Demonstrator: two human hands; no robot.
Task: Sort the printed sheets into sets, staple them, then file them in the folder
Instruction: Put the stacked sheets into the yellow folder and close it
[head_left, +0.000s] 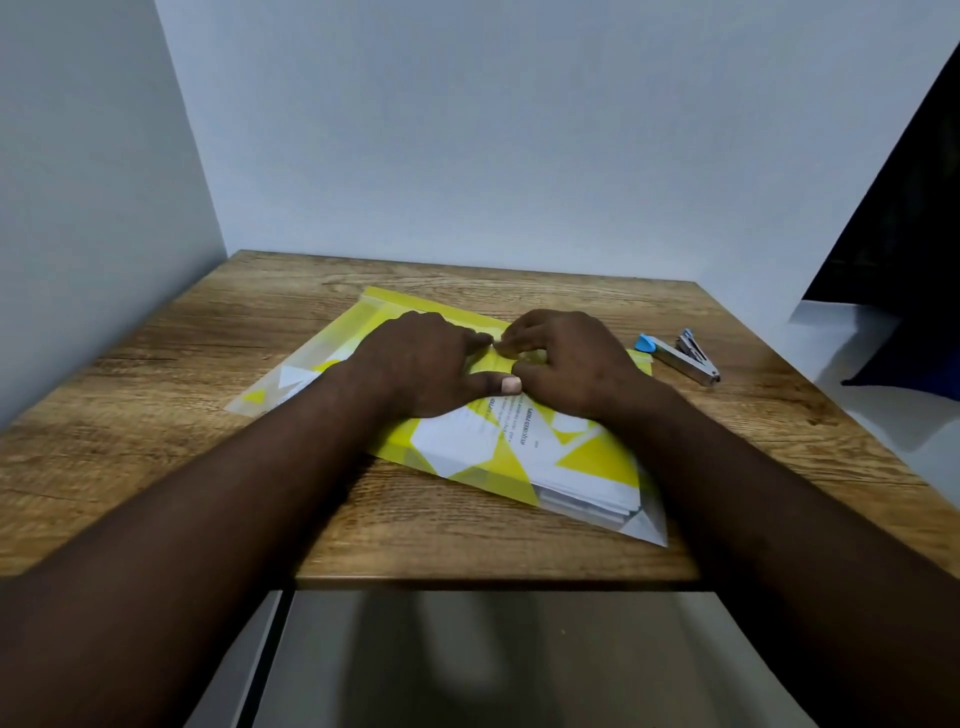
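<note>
Where the folder lies: the yellow folder (587, 457) sits mid-desk (208, 467), slanted from 10 o'clock to 4 o'clock, with its 5 o'clock corner near the desk's front edge
Printed sheets: the sheets (467, 441) are already inside and show through the translucent cover; their edges are stacked toward the 5 o'clock corner, and no staples can be made out
Left hand: the left hand (421, 364) lies on the folder's upper middle with fingers fairly straight and thumb out toward 3 o'clock; its grip is open, pressing down and holding nothing
Right hand: the right hand (571, 364) is just beside the left, at its 3 o'clock, curled fingertips on the folder where the hands meet; I cannot tell whether this grip pinches the flap or only presses it
Stapler: the stapler (680, 356) lies at 3 o'clock of the right hand, apart from it
Step, as judged: closing the folder, so the task looks nearly done
Risk, closure: uneven pressure may leave the flap unfastened
Risk, sliding: a push toward 5 o'clock could send the smooth folder over the front edge
Risk, sheets: hard pressing on a skewed stack may crease it
Risk, stapler: a right wrist swinging toward 3 o'clock could knock it away
</note>
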